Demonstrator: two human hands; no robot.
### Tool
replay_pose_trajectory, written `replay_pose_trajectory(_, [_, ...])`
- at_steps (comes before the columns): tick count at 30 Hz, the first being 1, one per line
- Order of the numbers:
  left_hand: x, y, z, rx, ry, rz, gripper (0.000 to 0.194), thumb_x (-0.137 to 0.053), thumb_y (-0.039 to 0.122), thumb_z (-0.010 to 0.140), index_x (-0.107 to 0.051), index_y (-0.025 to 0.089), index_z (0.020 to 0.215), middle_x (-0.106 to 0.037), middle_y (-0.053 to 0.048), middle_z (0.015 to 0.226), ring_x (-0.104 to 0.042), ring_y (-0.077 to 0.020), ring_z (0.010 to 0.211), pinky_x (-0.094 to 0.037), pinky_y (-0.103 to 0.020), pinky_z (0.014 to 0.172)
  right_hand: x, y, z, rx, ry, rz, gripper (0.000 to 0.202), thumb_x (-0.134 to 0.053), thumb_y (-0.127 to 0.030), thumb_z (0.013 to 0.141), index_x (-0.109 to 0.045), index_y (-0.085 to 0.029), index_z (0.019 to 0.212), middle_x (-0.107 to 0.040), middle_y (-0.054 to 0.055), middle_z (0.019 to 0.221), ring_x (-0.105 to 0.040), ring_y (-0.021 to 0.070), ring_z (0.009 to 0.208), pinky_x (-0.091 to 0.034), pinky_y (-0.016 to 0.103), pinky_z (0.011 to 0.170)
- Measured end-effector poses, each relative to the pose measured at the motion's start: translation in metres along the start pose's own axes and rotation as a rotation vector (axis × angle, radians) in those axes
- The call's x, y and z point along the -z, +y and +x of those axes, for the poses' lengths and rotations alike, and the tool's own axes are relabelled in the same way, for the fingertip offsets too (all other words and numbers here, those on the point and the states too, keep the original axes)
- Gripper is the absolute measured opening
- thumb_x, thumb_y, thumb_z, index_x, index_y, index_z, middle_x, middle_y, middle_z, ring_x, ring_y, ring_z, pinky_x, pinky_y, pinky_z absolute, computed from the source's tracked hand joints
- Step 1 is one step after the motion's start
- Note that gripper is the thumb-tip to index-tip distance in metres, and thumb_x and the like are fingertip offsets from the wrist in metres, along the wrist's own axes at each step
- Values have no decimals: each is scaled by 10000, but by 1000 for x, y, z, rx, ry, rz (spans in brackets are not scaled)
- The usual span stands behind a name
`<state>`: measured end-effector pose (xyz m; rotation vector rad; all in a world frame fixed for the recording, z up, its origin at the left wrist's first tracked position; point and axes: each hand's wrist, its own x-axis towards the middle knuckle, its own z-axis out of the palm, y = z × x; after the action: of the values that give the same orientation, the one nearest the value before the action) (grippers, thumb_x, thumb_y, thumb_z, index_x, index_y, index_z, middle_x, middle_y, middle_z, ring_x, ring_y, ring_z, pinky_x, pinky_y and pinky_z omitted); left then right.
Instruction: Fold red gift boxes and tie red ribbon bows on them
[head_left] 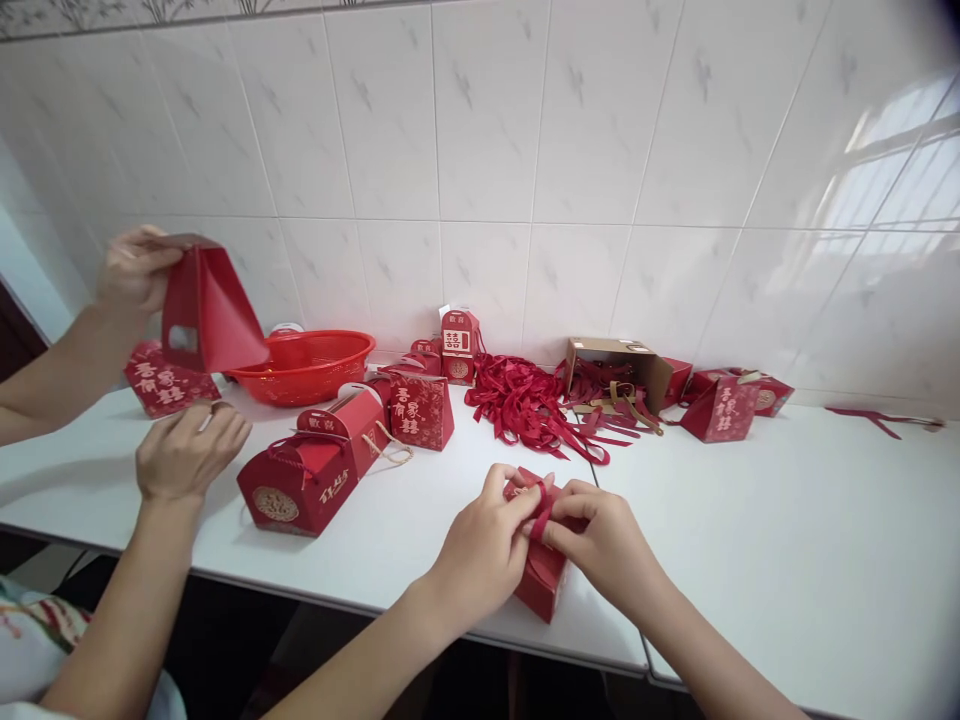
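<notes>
A small red gift box point(541, 578) sits on the white table near its front edge, directly under both of my hands. A red ribbon point(541, 512) stands in a loop at the top of this box. My left hand point(491, 530) pinches the ribbon from the left side. From the right, my right hand point(592, 520) also has the ribbon between thumb and fingers. The fingers partly cover the box's top, so the ribbon's knot cannot be made out.
At left, a co-worker's hands point(187, 450) handle an unfolded red box point(217, 310). Finished red boxes point(300, 485) stand before a red plastic basin point(315, 365). Behind my hands lie a ribbon pile point(517, 400), an open cardboard box point(660, 380) with ribbons, and another gift box point(724, 408).
</notes>
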<state>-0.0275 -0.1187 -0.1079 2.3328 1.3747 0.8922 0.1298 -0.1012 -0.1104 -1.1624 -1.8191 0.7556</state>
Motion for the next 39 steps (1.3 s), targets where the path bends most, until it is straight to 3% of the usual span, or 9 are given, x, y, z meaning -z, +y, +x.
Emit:
replay_pose_trajectory(3, [1,1,-1,-63,-19,-74,434,-351,108,896,-560,231,1256,-452,-96,1108,-572,-179,924,-513,-347,852,4,2,4,-60,-8,96,118,-537,-192,654,-582,-176,546,-522,-3,637,-474,127,599,-382,252,570])
replay_pose_trajectory(10, [11,-10,9,-202,-16,-226,316,-416,186,923,-710,237,1026,-488,-81,1029,-578,-174,915,-512,-325,848,13,4,15,-74,-148,126,160,-511,-153,572,-360,-206,564,-350,-69,558,-322,82,534,-255,217,479])
replay_pose_trajectory(13, [14,-17,19,-235,-88,-208,279,-475,183,891,-743,209,817,-531,-57,991,-575,-118,724,-506,-274,729,17,3,20,-84,-303,66,128,-513,-129,572,-407,-198,591,-384,-67,566,-342,81,533,-259,208,468])
replay_pose_trajectory(16, [20,-21,24,-181,-100,-160,215,-541,172,847,-720,189,729,-571,-42,948,-540,-99,648,-470,-247,647,23,5,25,-49,-345,-34,107,-529,-137,597,-438,-191,581,-464,-39,642,-407,93,559,-316,219,495])
replay_pose_trajectory(22, [40,-34,9,21,-11,-93,137,-536,245,846,-652,198,789,-568,-67,1059,-574,-188,895,-467,-342,843,42,21,21,-18,-282,-233,133,-540,-150,614,-426,-193,563,-477,-17,708,-422,113,602,-330,243,536])
replay_pose_trajectory(25, [39,-37,8,47,-71,-260,113,-541,255,829,-607,196,759,-552,-87,1178,-505,-247,1135,-381,-416,997,44,27,18,-4,-268,-227,123,-528,-154,637,-432,-197,573,-493,-11,723,-443,127,628,-354,254,560])
replay_pose_trajectory(28, [33,-36,13,56,-134,-384,223,-475,287,874,-560,185,694,-537,-92,1266,-477,-258,1177,-376,-434,994,44,28,18,30,-227,-222,131,-513,-155,656,-420,-201,576,-502,-5,745,-467,140,667,-381,269,605])
replay_pose_trajectory(33, [32,-43,15,-108,32,224,319,-471,354,895,-594,192,649,-576,-64,1198,-344,-338,1233,-243,-561,973,47,31,15,25,-138,-229,138,-539,-153,636,-425,-202,574,-510,2,790,-501,164,746,-404,298,684])
replay_pose_trajectory(39, [23,-55,2,-165,276,623,253,-514,375,873,-616,194,729,-633,-107,1107,-435,-365,1132,-264,-533,853,42,31,8,0,-105,-230,134,-548,-156,630,-429,-205,589,-515,2,804,-519,172,755,-416,315,711])
